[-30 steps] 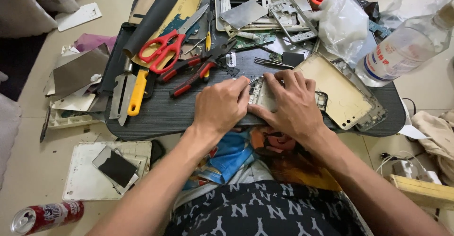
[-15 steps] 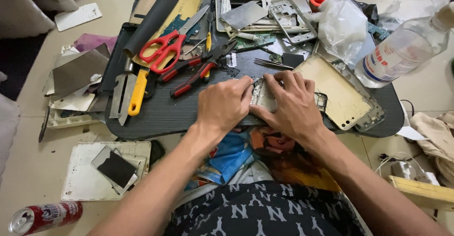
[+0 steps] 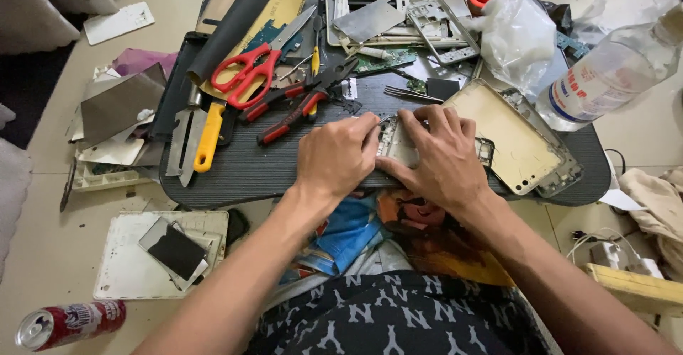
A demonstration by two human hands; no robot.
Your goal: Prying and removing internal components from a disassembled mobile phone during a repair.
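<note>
Both hands work on a phone frame (image 3: 398, 145) lying at the near edge of the black tray (image 3: 235, 173), just left of a larger gold-backed housing (image 3: 509, 138).

Left hand (image 3: 338, 157): curled down over the frame's left end, fingers closed together and pressing on it. A thin metal tool tip (image 3: 370, 117) shows above the knuckles; whether the hand grips it cannot be told.

Right hand (image 3: 441, 157): laid flat across the frame's right part, fingers spread and bearing down, holding it against the tray. It pins rather than clasps.

Surroundings: red scissors (image 3: 245, 74), red-handled pliers (image 3: 299, 106), a yellow-handled scraper (image 3: 206, 134) and tweezers (image 3: 413, 94) lie on the tray behind the hands. A clear bottle (image 3: 605, 85) and a plastic bag (image 3: 516, 35) stand at the far right. A drink can (image 3: 67, 323) lies on the floor at near left.

Judgement: the step in hand appears to be prying or seating a part at the frame's upper left edge while the right hand steadies it. The next move calls for firm downward hold from the right hand and a small, controlled lever action from the left, since the frame sits close to the tray's edge and could slip off.
</note>
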